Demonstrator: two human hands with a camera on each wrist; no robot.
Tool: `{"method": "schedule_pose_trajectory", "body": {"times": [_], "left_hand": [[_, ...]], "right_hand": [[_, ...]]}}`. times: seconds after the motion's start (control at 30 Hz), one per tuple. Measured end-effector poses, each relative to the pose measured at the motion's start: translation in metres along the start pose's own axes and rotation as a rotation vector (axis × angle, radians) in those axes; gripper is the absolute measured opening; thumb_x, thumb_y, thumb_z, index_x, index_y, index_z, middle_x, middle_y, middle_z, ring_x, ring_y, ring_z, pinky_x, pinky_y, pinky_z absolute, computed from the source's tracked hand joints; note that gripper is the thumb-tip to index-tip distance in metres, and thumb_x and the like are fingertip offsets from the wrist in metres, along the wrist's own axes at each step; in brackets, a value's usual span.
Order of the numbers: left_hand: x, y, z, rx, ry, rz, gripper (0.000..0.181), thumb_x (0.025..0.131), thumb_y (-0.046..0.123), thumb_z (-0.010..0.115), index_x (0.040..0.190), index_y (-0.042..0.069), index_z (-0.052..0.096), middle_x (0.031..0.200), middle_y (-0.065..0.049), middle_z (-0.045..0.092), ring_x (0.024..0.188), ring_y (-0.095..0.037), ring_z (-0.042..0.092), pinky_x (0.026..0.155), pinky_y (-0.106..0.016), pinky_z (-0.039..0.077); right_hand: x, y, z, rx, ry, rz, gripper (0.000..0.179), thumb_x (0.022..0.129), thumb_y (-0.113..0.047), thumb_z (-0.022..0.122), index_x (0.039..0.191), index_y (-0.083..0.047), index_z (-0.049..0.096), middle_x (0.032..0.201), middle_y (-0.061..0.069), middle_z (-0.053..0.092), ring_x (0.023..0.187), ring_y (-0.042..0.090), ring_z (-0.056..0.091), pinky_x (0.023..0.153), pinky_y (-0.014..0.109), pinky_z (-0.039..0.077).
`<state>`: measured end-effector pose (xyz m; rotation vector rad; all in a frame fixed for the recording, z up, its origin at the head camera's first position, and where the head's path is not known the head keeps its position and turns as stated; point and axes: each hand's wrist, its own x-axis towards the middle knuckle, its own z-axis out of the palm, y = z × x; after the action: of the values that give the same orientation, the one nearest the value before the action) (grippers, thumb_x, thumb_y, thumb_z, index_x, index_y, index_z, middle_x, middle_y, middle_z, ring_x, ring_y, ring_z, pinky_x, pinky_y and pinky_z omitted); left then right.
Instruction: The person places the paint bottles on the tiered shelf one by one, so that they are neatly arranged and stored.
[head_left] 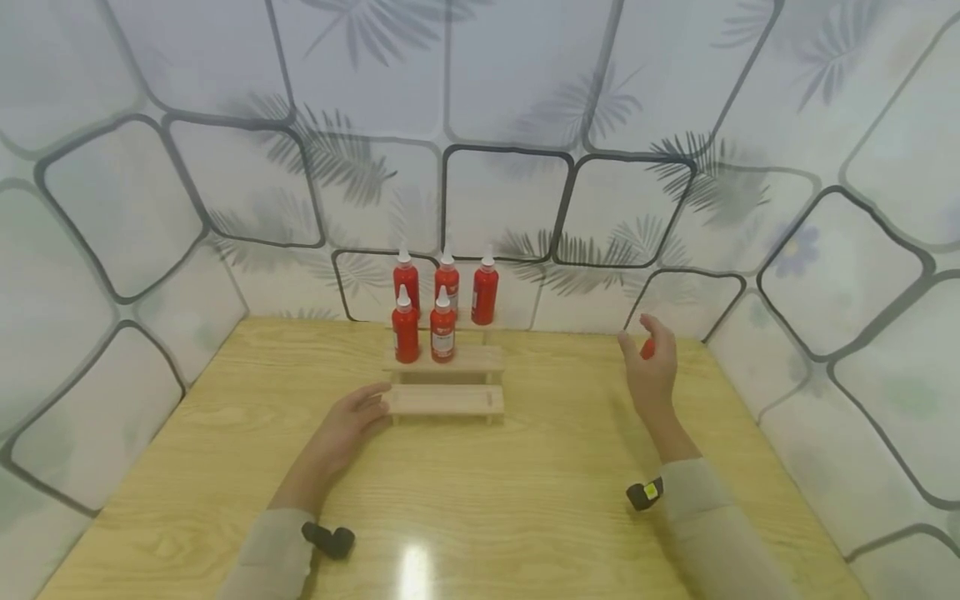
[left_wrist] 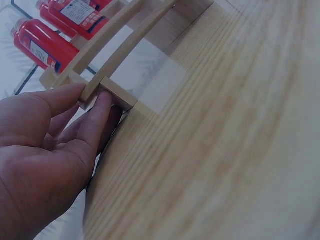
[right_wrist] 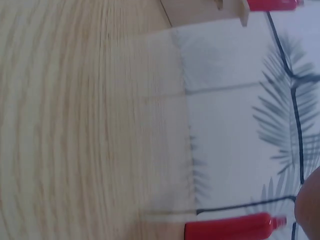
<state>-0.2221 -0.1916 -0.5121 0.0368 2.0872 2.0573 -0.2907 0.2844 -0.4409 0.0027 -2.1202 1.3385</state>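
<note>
A stepped wooden rack (head_left: pixel 444 400) stands at the back of the table, its lowest step bare. My left hand (head_left: pixel 358 425) pinches the left end of that step; in the left wrist view the thumb and fingers (left_wrist: pixel 104 102) close on the wood. Two red bottles with white pointed caps, one of them a labelled bottle (head_left: pixel 442 333), stand on the middle step. Behind them, three more line the top step, the rightmost bottle (head_left: pixel 484 293) a little apart. At the right, my right hand (head_left: pixel 651 367) is raised with thumb and fingers spread beside another red bottle (right_wrist: pixel 230 227), which it mostly hides in the head view.
The wood-grained table (head_left: pixel 465 500) reaches back to a pale patterned wall (head_left: pixel 510 200), with similar walls on the left and right. Each wrist carries a small black camera, such as the right camera (head_left: pixel 643 494).
</note>
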Motion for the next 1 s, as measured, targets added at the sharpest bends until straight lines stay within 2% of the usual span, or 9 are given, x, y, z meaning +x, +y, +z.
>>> {"method": "schedule_pose_trajectory", "body": {"times": [0.1,0.17,0.23,0.37,0.5,0.73,1.0], "left_hand": [[0.000,0.000,0.001,-0.029,-0.001,-0.001,0.055,0.102,0.019,0.059,0.152,0.007,0.041,0.154,-0.022,0.044,0.138,-0.035,0.049,0.105,-0.029,0.053],[0.000,0.000,0.001,-0.043,-0.008,0.000,0.055,0.102,0.018,0.059,0.152,0.006,0.040,0.154,-0.022,0.044,0.138,-0.035,0.049,0.105,-0.029,0.053],[0.000,0.000,0.002,-0.052,-0.011,0.000,0.055,0.102,0.018,0.059,0.152,0.006,0.040,0.154,-0.022,0.043,0.138,-0.034,0.049,0.106,-0.030,0.053],[-0.002,0.000,0.002,-0.038,-0.004,-0.001,0.054,0.102,0.019,0.059,0.152,0.007,0.041,0.154,-0.022,0.045,0.137,-0.033,0.050,0.106,-0.030,0.053],[-0.003,0.001,0.002,-0.015,0.002,0.001,0.054,0.102,0.022,0.060,0.151,0.009,0.042,0.153,-0.021,0.046,0.136,-0.033,0.051,0.105,-0.030,0.053],[-0.002,0.001,0.001,0.018,0.005,0.007,0.054,0.101,0.024,0.061,0.150,0.011,0.044,0.152,-0.018,0.049,0.135,-0.031,0.052,0.105,-0.029,0.053],[0.000,0.000,0.001,-0.075,-0.005,0.002,0.054,0.101,0.017,0.059,0.152,0.007,0.041,0.153,-0.022,0.045,0.136,-0.032,0.052,0.105,-0.029,0.053]], "right_hand": [[0.007,0.012,-0.010,0.019,0.053,0.086,0.054,0.096,-0.038,0.068,0.142,-0.015,0.053,0.143,0.008,0.051,0.131,0.028,0.044,0.108,0.041,0.043],[0.010,0.018,-0.014,0.040,0.090,0.127,0.054,0.096,-0.038,0.068,0.142,-0.014,0.054,0.144,0.008,0.051,0.131,0.028,0.044,0.111,0.043,0.041],[0.012,0.024,-0.018,0.049,0.114,0.152,0.054,0.096,-0.034,0.067,0.142,-0.012,0.053,0.146,0.009,0.051,0.134,0.027,0.042,0.118,0.044,0.034],[0.012,0.033,-0.020,0.069,0.137,0.174,0.050,0.096,-0.027,0.066,0.140,-0.006,0.053,0.143,0.012,0.051,0.134,0.026,0.044,0.118,0.041,0.036],[0.011,0.043,-0.017,0.095,0.135,0.200,0.050,0.097,-0.026,0.066,0.140,-0.005,0.052,0.142,0.016,0.051,0.132,0.025,0.046,0.116,0.039,0.040],[0.011,0.050,-0.015,0.105,0.103,0.241,0.051,0.098,-0.025,0.063,0.143,-0.006,0.049,0.146,0.017,0.047,0.134,0.024,0.044,0.118,0.041,0.039],[0.011,0.057,-0.016,0.079,0.068,0.306,0.054,0.099,-0.016,0.059,0.150,-0.008,0.042,0.151,0.013,0.044,0.139,0.026,0.042,0.122,0.041,0.036]]}}
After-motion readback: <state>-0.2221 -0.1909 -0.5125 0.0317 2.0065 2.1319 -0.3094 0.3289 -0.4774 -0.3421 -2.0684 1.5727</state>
